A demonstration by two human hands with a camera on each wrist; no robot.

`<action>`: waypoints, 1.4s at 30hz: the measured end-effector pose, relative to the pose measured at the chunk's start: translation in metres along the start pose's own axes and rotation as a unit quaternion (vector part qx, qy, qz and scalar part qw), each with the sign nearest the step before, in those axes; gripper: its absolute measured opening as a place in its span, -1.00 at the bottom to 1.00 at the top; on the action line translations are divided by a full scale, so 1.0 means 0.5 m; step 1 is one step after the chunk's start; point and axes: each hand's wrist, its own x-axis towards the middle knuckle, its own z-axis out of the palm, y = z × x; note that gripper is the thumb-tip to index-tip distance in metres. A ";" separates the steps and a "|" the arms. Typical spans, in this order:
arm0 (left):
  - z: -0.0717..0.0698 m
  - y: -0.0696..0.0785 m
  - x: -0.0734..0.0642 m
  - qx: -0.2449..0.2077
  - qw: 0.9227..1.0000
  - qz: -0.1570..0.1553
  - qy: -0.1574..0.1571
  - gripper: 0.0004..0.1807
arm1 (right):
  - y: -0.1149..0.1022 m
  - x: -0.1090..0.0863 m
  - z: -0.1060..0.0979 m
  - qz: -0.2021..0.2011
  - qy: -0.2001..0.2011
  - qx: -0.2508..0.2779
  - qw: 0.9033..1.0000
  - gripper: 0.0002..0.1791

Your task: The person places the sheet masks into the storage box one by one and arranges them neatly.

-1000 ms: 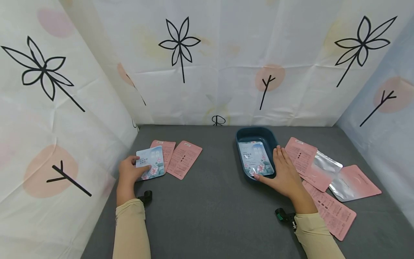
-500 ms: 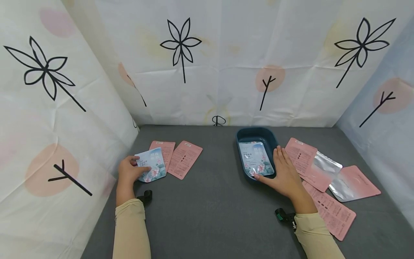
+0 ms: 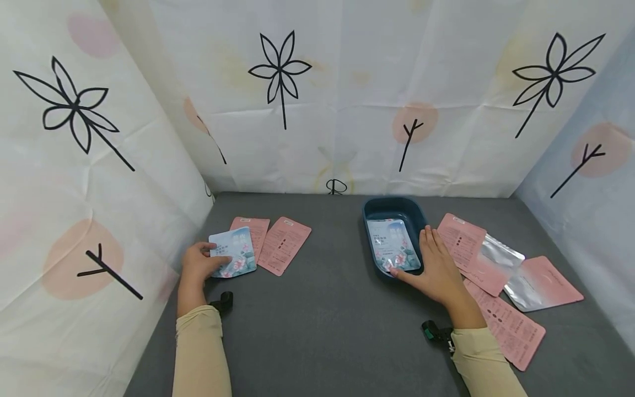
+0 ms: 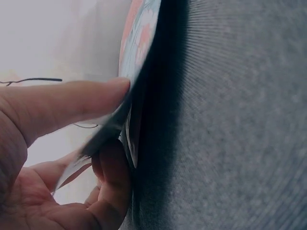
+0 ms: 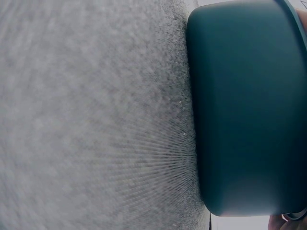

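Observation:
My left hand [image 3: 198,263] pinches the left edge of a light-blue, flower-printed sheet mask packet [image 3: 237,249], thumb on top and fingers curled beneath. In the left wrist view the packet [image 4: 144,40] bends at the thumb, its edge raised off the grey cloth. Two pink packets [image 3: 285,242] lie just behind it, one partly covered. At right, my right hand [image 3: 439,270] rests with straight fingers along the right side of a dark teal bin [image 3: 392,207], thumb at its near edge. Inside lies another blue flower-printed packet [image 3: 394,245]. The right wrist view shows the bin's outer wall [image 5: 254,110].
Right of the bin, several pink and silver packets [image 3: 545,281] overlap on the grey tabletop [image 3: 322,331]. White patterned cloth walls [image 3: 337,99] enclose the back and sides.
The blue packet in my left hand has shifted and turned slightly, its far edge now a little lower. My right hand and the bin hold their places. The head view has tilted slightly.

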 end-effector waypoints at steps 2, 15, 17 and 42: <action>0.002 0.000 -0.001 -0.006 1.000 -0.003 -0.006 -0.17 | 0.000 0.000 0.001 0.001 -0.001 0.001 1.000 0.48; 0.016 0.010 0.004 -0.014 0.999 0.045 0.012 -0.22 | -0.003 -0.002 0.000 0.005 0.001 0.004 1.000 0.49; 0.019 0.014 0.004 -0.023 0.998 0.049 0.020 -0.22 | -0.003 -0.002 0.000 0.005 0.001 0.003 1.000 0.49; 0.076 0.140 -0.062 -0.095 0.978 0.187 0.020 -0.32 | 0.001 -0.001 0.002 0.003 0.003 0.005 1.000 0.50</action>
